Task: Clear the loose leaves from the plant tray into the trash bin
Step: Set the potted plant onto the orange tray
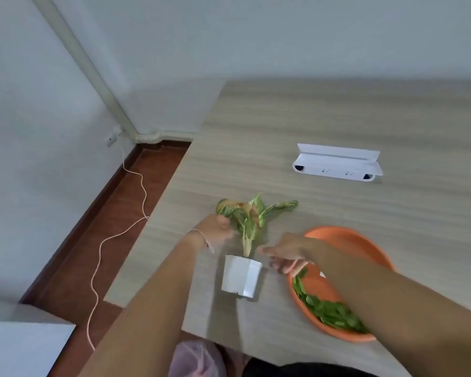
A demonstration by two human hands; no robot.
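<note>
A small plant [252,216] with green and yellow leaves stands in a white pot [241,276] on the wooden table. My left hand [215,229] is up at the plant's left leaves and pinches one of them. To the right lies an orange tray [346,238] with several loose green leaves [329,311] along its near rim. My right hand [286,254] hovers between the pot and the tray's left edge, fingers spread, holding nothing that I can see. My right forearm covers much of the tray.
A white power strip box [337,163] lies further back on the table [283,118]. A pink bag-lined bin [199,357] shows below the table's near edge. A thin cable [114,238] runs across the red floor at the left, beside the wall.
</note>
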